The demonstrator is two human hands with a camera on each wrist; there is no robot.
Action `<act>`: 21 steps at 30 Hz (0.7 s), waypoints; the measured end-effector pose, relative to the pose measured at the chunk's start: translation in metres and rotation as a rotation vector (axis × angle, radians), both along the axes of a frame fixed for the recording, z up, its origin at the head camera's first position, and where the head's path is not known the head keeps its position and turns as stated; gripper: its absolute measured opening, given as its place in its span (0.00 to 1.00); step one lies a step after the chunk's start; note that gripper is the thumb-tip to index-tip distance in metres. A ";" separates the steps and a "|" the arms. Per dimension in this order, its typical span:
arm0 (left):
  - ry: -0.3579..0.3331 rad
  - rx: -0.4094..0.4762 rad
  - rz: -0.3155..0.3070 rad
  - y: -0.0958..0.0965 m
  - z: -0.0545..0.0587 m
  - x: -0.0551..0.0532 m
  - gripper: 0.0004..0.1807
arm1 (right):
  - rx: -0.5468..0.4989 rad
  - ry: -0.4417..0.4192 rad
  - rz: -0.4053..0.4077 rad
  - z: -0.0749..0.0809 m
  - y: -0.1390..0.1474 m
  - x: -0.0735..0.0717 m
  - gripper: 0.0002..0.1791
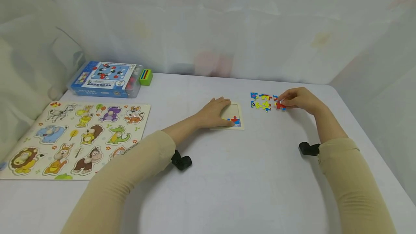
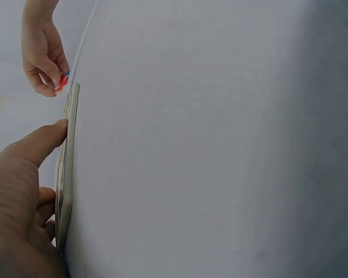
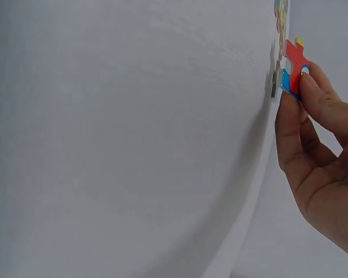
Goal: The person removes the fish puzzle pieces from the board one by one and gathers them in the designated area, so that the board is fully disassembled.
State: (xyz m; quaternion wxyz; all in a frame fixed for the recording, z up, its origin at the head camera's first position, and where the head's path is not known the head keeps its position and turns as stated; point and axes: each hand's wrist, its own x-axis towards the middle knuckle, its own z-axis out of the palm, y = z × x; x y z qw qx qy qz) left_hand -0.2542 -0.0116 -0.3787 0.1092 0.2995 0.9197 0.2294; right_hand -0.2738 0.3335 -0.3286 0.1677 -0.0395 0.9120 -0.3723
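My left hand (image 1: 212, 114) lies across a small wooden puzzle tray (image 1: 232, 108) in the middle of the table, fingers spread toward its far edge. Its thumb presses near the tray's close edge, beside a red-and-blue jigsaw piece (image 1: 234, 121) set in the corner. In the left wrist view the tray (image 2: 68, 174) shows edge-on. My right hand (image 1: 300, 99) pinches a red jigsaw piece (image 3: 298, 66) with blue and yellow parts between thumb and fingers. Several other jigsaw pieces (image 1: 261, 102) lie in rows just left of that hand.
At left lies a large animal peg puzzle board (image 1: 72, 131). Behind it stand a blue-and-clear plastic box (image 1: 104, 78) with a molecule picture and a small green block (image 1: 146, 77). Black wrist-camera mounts (image 1: 181, 160) show at both sleeves. White fabric hangs behind the table.
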 end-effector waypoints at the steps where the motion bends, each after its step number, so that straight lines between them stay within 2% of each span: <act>1: 0.000 -0.001 -0.001 0.000 0.000 0.000 0.47 | 0.000 -0.003 0.002 0.000 0.000 0.000 0.19; 13: 0.005 0.007 -0.008 -0.001 -0.002 -0.001 0.47 | 0.005 -0.040 0.022 -0.007 0.001 -0.004 0.20; 21: 0.004 0.000 -0.003 -0.001 -0.002 -0.001 0.47 | 0.077 -0.037 0.025 -0.006 -0.002 -0.006 0.20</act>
